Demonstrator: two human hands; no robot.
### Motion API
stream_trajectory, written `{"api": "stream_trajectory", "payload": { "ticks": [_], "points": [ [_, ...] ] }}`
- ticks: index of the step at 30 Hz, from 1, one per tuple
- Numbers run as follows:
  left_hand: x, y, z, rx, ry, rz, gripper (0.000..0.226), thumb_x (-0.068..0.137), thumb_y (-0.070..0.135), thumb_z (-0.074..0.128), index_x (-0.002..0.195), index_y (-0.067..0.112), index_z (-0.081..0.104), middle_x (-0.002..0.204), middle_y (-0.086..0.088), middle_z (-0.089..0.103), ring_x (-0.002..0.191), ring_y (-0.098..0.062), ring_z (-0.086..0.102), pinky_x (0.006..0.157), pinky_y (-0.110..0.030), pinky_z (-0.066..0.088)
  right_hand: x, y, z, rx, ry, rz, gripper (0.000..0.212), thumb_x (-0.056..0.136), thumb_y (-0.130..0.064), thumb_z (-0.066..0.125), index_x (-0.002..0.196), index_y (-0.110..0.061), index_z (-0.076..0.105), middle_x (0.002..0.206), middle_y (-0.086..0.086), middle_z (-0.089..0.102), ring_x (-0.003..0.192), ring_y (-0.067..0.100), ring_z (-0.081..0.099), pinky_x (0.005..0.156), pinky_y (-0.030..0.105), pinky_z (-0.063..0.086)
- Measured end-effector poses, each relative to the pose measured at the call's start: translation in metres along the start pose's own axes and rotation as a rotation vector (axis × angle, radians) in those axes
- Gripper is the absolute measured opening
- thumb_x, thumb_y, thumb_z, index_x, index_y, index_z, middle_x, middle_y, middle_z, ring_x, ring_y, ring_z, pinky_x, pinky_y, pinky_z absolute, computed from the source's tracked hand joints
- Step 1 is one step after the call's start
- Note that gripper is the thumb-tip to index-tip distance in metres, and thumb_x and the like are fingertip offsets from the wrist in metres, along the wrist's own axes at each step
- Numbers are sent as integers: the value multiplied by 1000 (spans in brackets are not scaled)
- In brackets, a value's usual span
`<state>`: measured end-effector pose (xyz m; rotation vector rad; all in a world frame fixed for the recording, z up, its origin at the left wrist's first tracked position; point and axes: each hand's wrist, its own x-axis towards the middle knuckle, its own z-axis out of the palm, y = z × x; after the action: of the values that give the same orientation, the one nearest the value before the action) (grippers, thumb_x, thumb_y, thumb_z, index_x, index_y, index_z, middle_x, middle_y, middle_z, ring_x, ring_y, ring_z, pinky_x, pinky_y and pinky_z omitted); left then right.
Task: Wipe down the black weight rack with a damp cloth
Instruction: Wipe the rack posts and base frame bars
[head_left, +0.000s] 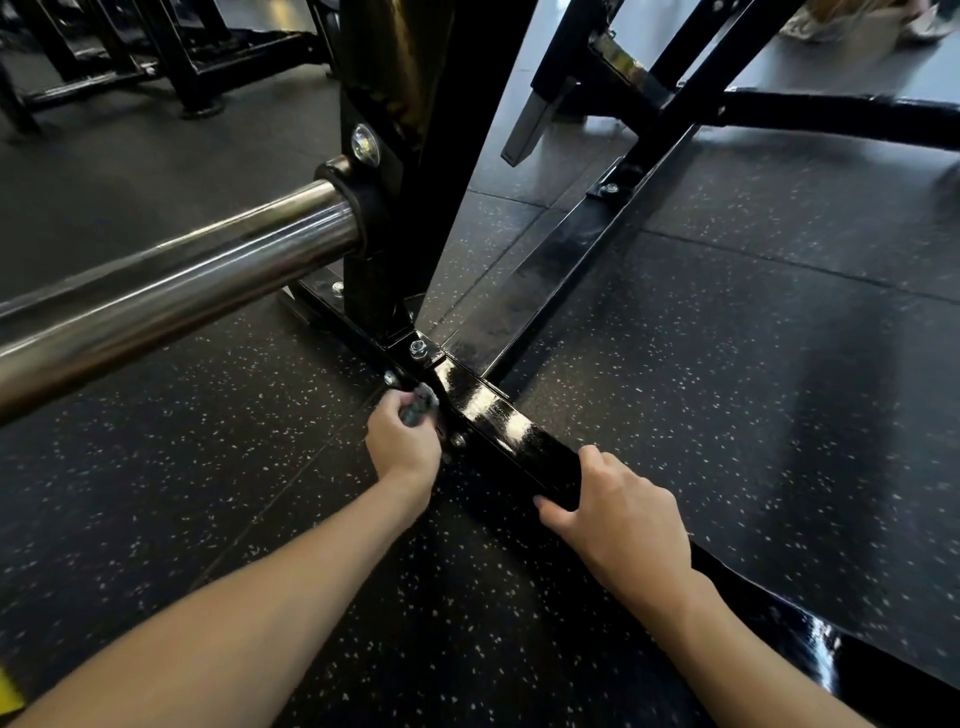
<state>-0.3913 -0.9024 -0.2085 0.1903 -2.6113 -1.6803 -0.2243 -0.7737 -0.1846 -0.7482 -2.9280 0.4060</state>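
The black weight rack (509, 431) lies low on the floor, its glossy base beam running from the centre toward the lower right, wet-looking on top. A black upright rises from the bolted joint (418, 348). My left hand (402, 441) is closed around a small grey cloth (418, 405) and presses it against the near side of the beam, just below the joint. My right hand (618, 514) grips the base beam further toward me, fingers over the top and thumb on the near side.
A chrome bar (171, 291) sticks out to the left from the upright, above my left arm. A second black beam (566, 249) runs away to the upper right. Speckled black rubber flooring (753, 364) surrounds the rack. More black frames stand at the top left.
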Motion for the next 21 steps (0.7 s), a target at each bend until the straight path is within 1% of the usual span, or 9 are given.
{"api": "stream_trajectory", "payload": {
  "ticks": [3,6,7,9,11,15,17,18,21],
  "points": [
    [2,4,3,-32,102,0,10,90,6,67,89,14,61,83,2,62,74,-19,60,62,-32,49,1,0,2,-9,13,-4,48,85,-69,51,91,-25,35,91,-9,57,82,19,64,64,32,41],
    [-25,-7,0,101,-62,249,11,90,6,66,89,15,62,88,1,65,76,-14,60,65,-21,48,1,0,0,-15,5,-1,47,85,-69,51,90,-25,34,91,-9,57,81,19,64,63,31,39],
    [-22,-9,-1,115,-75,265,13,89,3,66,89,15,62,90,0,65,79,-15,61,69,-24,50,1,-1,0,-24,3,-5,47,85,-68,51,90,-25,34,90,-9,56,81,19,64,63,31,39],
    [0,-2,1,125,-33,145,18,87,-1,64,89,16,62,93,-1,68,84,-19,65,75,-35,55,2,1,-2,-42,-9,-1,48,85,-69,51,90,-25,33,87,-10,52,81,19,64,63,32,39],
    [5,6,-3,115,-25,73,17,87,0,66,88,17,63,93,-3,69,82,-18,65,68,-30,53,2,1,-2,-47,-21,3,48,85,-69,51,89,-24,34,87,-10,52,81,19,63,65,32,43],
    [-63,-6,-21,76,-202,434,15,86,0,69,97,10,67,95,3,65,85,-4,61,75,-12,48,4,3,-9,13,-136,21,53,84,-73,52,100,-23,43,105,-7,60,94,19,62,79,35,49],
    [-80,-25,-21,77,-132,340,12,87,4,71,96,12,68,95,4,65,87,-8,61,80,-15,48,2,6,-16,-1,-237,-29,73,84,-75,49,134,-21,42,134,-3,53,122,19,51,104,38,39],
    [-81,-29,-16,54,-105,255,9,88,9,73,94,14,68,94,3,66,87,-12,62,81,-22,50,-3,10,-21,-34,-267,-55,84,86,-73,47,149,-20,29,146,-2,42,135,20,40,112,41,29],
    [-69,-19,-1,-98,-72,34,8,89,18,73,95,15,68,90,0,68,77,-14,63,68,-30,55,-28,25,-33,-59,-316,-17,78,97,-58,39,158,-26,1,156,0,29,141,23,32,114,48,23]
  ]
}}
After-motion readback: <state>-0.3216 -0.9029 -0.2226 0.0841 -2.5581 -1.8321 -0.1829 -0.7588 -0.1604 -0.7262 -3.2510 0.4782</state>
